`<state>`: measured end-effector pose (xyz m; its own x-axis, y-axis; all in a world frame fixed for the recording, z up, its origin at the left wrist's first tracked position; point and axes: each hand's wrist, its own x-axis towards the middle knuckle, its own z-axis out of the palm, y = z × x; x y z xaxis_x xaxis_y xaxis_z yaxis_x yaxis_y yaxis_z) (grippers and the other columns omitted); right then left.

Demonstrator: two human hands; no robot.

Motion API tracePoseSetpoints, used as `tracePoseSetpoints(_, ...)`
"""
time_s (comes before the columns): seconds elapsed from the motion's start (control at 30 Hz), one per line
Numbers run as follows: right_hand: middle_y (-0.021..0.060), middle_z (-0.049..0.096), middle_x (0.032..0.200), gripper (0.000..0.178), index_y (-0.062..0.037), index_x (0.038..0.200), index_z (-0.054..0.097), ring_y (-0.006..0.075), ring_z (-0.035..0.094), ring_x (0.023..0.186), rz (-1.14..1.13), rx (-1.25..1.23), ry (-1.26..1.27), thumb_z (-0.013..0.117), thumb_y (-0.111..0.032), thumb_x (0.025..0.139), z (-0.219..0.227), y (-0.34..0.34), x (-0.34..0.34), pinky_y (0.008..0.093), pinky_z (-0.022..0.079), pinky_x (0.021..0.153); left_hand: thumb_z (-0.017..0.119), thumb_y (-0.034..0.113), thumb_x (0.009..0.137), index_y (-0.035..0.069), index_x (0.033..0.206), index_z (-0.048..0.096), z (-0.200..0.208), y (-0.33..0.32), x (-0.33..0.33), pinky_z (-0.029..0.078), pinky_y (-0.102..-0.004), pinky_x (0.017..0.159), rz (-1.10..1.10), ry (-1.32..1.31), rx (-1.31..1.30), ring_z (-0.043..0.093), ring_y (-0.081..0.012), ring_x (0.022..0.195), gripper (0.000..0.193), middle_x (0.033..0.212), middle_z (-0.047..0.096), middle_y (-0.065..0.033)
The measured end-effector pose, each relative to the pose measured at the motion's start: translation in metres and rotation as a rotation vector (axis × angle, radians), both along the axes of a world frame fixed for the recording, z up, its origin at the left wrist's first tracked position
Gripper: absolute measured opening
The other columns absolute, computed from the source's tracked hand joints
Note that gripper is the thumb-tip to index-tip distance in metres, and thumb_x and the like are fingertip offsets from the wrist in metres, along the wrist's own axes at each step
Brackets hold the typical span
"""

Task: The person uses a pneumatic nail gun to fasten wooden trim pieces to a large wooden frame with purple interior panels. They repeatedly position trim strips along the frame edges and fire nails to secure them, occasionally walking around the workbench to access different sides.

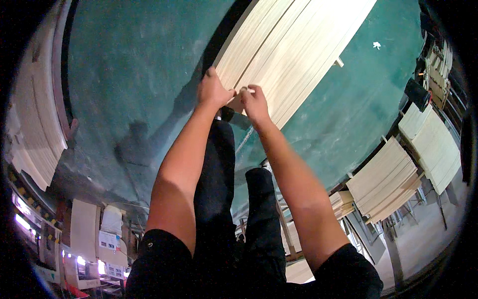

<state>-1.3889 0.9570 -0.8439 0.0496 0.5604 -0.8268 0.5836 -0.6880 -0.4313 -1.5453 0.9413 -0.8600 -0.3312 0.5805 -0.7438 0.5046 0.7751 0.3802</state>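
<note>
Long pale wooden boards (294,55) lie side by side in a stack, running away from me toward the far right. At their near end, my left hand (214,92) is closed round the corner of the leftmost board, with the thumb toward the gap between boards. Close beside it, my right hand (256,104) has its fingers curled in a pinch just over the boards' near end. Something small and pale may be between those fingertips, too small to name. The undersides of both hands' grips are hidden.
The boards rest over a worn green floor (134,55). My dark-trousered legs (216,164) stand just below the boards' end. More stacked boards (386,179) are at the right on supports, with another pile (32,124) at the far left. A small stick (339,62) juts from under the stack.
</note>
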Motion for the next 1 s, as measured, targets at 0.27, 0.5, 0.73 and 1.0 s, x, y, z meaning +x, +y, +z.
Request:
tracePoseSetpoints(0.27,0.0366,0.067,0.108,0.066,0.0136,0.117,0.051,0.0462,0.069,0.102,0.297,0.119,-0.216,0.074,-0.036,0.081,-0.003,0.071,-0.046,0.0478,0.056,0.089,0.083,0.028,0.08,0.0,0.141,0.037,-0.017,0.003,0.0,0.053,-0.0493,0.099,-0.173,-0.058,-0.09,0.064,-0.0412,0.118,0.08,0.131,0.061,-0.0273)
tracePoseSetpoints(0.5,0.0385,0.064,0.112,0.077,0.0161,0.12,0.048,0.0492,0.068,0.101,0.34,0.179,-0.296,0.08,-0.038,0.076,0.006,0.068,-0.051,0.0479,0.057,0.088,0.075,0.01,0.086,0.002,0.136,0.04,-0.009,-0.004,0.011,0.054,-0.051,0.097,-0.077,-0.021,-0.092,0.064,-0.0422,0.118,0.062,0.13,0.061,-0.0255)
tracePoseSetpoints(0.73,0.0399,0.059,0.125,0.121,0.0159,0.143,0.029,0.0509,0.062,0.115,0.056,0.306,-0.214,0.092,-0.051,0.064,0.089,0.084,-0.079,0.0481,0.052,0.099,0.081,0.035,0.083,0.005,0.132,0.044,0.135,0.014,-0.005,0.051,-0.0519,0.1,-0.131,-0.037,-0.066,0.062,-0.0416,0.121,0.069,0.131,0.062,-0.0224)
tracePoseSetpoints(1.0,0.034,0.046,0.145,0.128,0.0015,0.158,0.011,0.0451,0.062,0.12,-0.033,0.126,-0.319,0.089,-0.045,0.067,0.293,0.1,-0.09,0.051,0.052,0.1,0.02,0.059,0.106,0.003,0.135,0.062,0.277,0.022,0.016,0.041,-0.0507,0.11,0.376,-0.181,-0.176,0.057,-0.0413,0.128,0.077,0.136,0.062,-0.0255)
